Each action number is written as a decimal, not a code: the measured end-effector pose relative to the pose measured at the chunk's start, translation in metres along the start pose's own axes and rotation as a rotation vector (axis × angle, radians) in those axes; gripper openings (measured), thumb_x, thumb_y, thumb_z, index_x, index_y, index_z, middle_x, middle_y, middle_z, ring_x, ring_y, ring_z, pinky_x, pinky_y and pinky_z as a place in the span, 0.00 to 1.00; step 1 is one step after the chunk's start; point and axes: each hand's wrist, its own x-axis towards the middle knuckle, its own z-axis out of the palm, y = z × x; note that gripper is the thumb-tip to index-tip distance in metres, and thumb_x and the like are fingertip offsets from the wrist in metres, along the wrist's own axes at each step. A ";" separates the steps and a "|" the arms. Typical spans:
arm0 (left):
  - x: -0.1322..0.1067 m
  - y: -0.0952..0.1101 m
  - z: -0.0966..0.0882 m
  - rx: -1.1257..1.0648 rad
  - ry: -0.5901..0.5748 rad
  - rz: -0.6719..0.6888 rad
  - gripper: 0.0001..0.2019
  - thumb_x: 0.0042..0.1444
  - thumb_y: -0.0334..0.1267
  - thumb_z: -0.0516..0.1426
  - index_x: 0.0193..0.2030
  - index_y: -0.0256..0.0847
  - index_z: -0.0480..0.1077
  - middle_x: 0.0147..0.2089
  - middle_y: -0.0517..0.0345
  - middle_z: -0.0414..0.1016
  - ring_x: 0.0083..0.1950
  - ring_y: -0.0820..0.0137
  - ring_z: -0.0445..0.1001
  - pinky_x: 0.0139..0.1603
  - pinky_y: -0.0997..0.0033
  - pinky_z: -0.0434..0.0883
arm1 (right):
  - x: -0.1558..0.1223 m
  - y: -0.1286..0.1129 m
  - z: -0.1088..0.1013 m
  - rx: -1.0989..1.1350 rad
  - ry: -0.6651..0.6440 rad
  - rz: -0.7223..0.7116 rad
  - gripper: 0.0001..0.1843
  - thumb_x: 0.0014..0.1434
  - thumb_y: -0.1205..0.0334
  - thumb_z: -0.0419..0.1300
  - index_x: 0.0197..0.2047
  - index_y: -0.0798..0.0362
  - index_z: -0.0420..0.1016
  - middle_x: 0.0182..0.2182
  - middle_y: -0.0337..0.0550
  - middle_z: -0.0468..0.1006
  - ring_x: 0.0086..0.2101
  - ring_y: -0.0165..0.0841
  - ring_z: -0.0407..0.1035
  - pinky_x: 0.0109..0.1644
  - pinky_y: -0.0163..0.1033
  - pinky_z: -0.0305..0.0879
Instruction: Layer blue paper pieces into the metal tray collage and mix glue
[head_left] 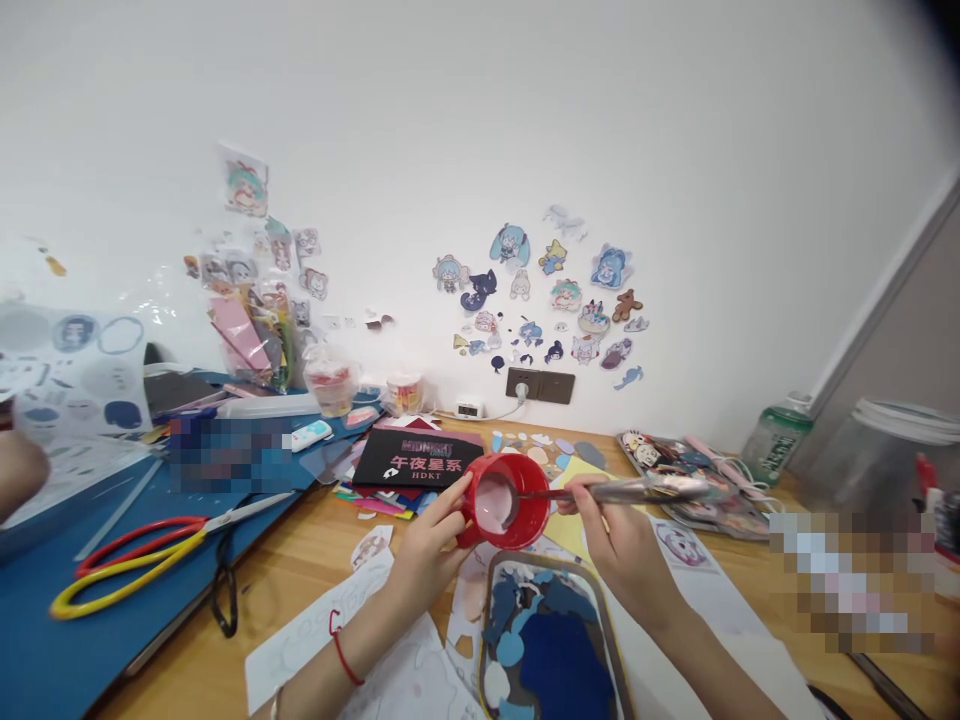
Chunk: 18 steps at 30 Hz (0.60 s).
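Note:
My left hand (435,525) is wrapped round a red cup (534,512), tipped so its mouth faces me. Pale pinkish-white material (495,500) shows inside it. In my right hand (611,530) is a long thin tool (652,489), its dark narrow end reaching into the cup and its shiny silvery end pointing right; its exact kind is unclear. Below the cup lies a shallow tray (622,690) with blue, white and grey cut-out pieces (562,660). Drawn paper sheets (315,635) lie under and beside my left forearm.
Scissors with red and yellow handles (135,570) rest on a blue mat (45,640) at left. A black card (409,458) sits on coloured sheets behind the cup. Right of it are decorated pouches (675,470), a green-labelled bottle (776,440) and a clear tub (892,460).

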 end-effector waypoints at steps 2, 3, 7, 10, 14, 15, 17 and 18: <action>0.000 0.001 0.001 0.024 0.015 -0.011 0.11 0.55 0.32 0.53 0.22 0.38 0.62 0.60 0.38 0.59 0.58 0.61 0.63 0.51 0.65 0.68 | 0.003 -0.003 0.002 0.070 0.025 0.156 0.14 0.63 0.54 0.43 0.39 0.53 0.64 0.32 0.46 0.75 0.31 0.34 0.72 0.37 0.38 0.68; 0.000 0.001 0.001 0.034 0.019 -0.020 0.11 0.55 0.33 0.53 0.22 0.38 0.61 0.60 0.38 0.60 0.58 0.61 0.63 0.51 0.65 0.68 | 0.005 -0.003 0.002 0.102 0.043 0.218 0.15 0.63 0.53 0.43 0.39 0.53 0.63 0.30 0.46 0.75 0.30 0.34 0.72 0.36 0.38 0.68; -0.002 -0.003 0.003 0.050 0.055 -0.068 0.11 0.55 0.34 0.54 0.22 0.39 0.60 0.60 0.40 0.60 0.57 0.62 0.64 0.51 0.64 0.68 | 0.003 0.001 0.001 0.190 0.151 0.365 0.18 0.62 0.48 0.44 0.39 0.54 0.62 0.26 0.45 0.75 0.29 0.36 0.73 0.35 0.39 0.70; -0.005 -0.007 0.006 0.041 0.089 -0.134 0.11 0.53 0.34 0.55 0.22 0.39 0.59 0.59 0.42 0.61 0.58 0.61 0.63 0.52 0.62 0.67 | -0.002 0.002 -0.006 0.210 0.259 0.402 0.19 0.60 0.46 0.45 0.40 0.53 0.62 0.25 0.44 0.76 0.28 0.37 0.73 0.35 0.41 0.70; -0.006 -0.012 0.010 -0.003 0.114 -0.206 0.11 0.52 0.35 0.56 0.23 0.40 0.58 0.57 0.43 0.63 0.57 0.62 0.63 0.53 0.60 0.66 | -0.014 -0.004 -0.021 0.260 0.356 0.461 0.19 0.59 0.45 0.48 0.39 0.54 0.62 0.22 0.43 0.76 0.26 0.37 0.73 0.33 0.42 0.71; -0.006 -0.013 0.011 -0.013 0.116 -0.214 0.11 0.52 0.35 0.56 0.23 0.40 0.58 0.56 0.44 0.63 0.57 0.62 0.64 0.53 0.60 0.66 | -0.019 -0.004 -0.026 0.268 0.376 0.479 0.19 0.59 0.45 0.48 0.39 0.54 0.62 0.21 0.42 0.76 0.25 0.37 0.73 0.32 0.42 0.72; -0.007 -0.016 0.012 -0.027 0.117 -0.226 0.12 0.51 0.34 0.56 0.22 0.40 0.57 0.56 0.45 0.64 0.56 0.62 0.64 0.53 0.60 0.66 | -0.031 -0.002 -0.037 0.270 0.398 0.502 0.19 0.58 0.45 0.50 0.38 0.53 0.62 0.21 0.41 0.76 0.24 0.37 0.73 0.31 0.42 0.72; -0.007 -0.018 0.012 -0.032 0.116 -0.232 0.12 0.51 0.34 0.57 0.22 0.40 0.58 0.56 0.46 0.64 0.56 0.62 0.64 0.53 0.60 0.66 | -0.039 0.000 -0.042 0.259 0.402 0.505 0.19 0.57 0.44 0.51 0.38 0.53 0.62 0.21 0.41 0.76 0.23 0.37 0.72 0.29 0.42 0.72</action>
